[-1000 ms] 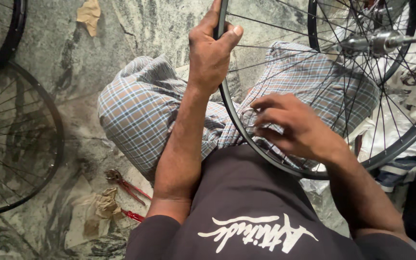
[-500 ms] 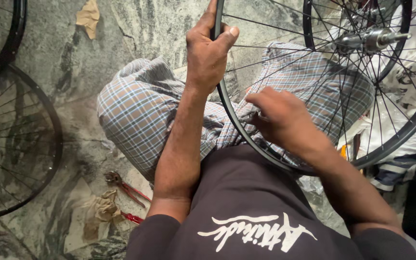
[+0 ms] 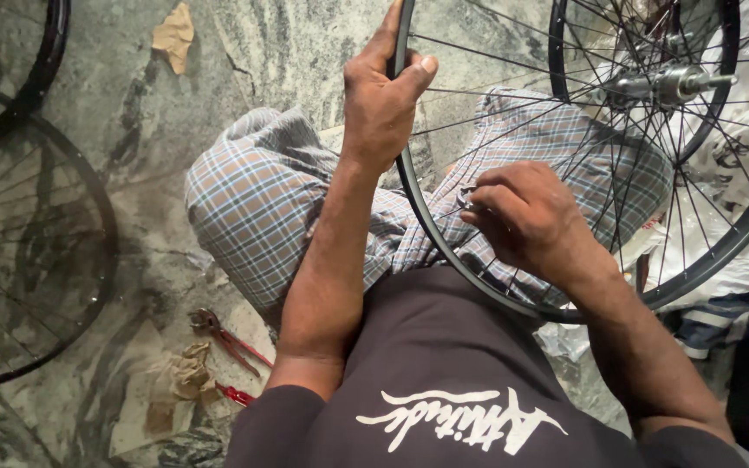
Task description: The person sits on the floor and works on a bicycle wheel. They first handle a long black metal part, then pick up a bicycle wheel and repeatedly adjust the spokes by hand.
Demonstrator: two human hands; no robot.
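A black bicycle wheel rim (image 3: 418, 208) with thin metal spokes stands upright across my lap, its silver hub (image 3: 665, 84) at the upper right. My left hand (image 3: 381, 95) grips the rim near its top, thumb over the edge. My right hand (image 3: 530, 217) sits inside the rim, fingers pinched on a small metal spoke tool (image 3: 466, 201) at a spoke close to the rim's inner edge. My checked trousers (image 3: 257, 204) lie beneath the wheel.
Two more black wheels (image 3: 36, 251) lean at the left on the marbled stone floor (image 3: 132, 113). Red-handled pliers (image 3: 223, 342) and crumpled brown paper (image 3: 179, 377) lie by my left elbow. White plastic wrap (image 3: 721, 251) and another rim sit at the right.
My right hand has shifted slightly left and up along the rim's inside, fingers now pinched at a spoke. The wheel and hub have drifted a little left. My left hand keeps its grip.
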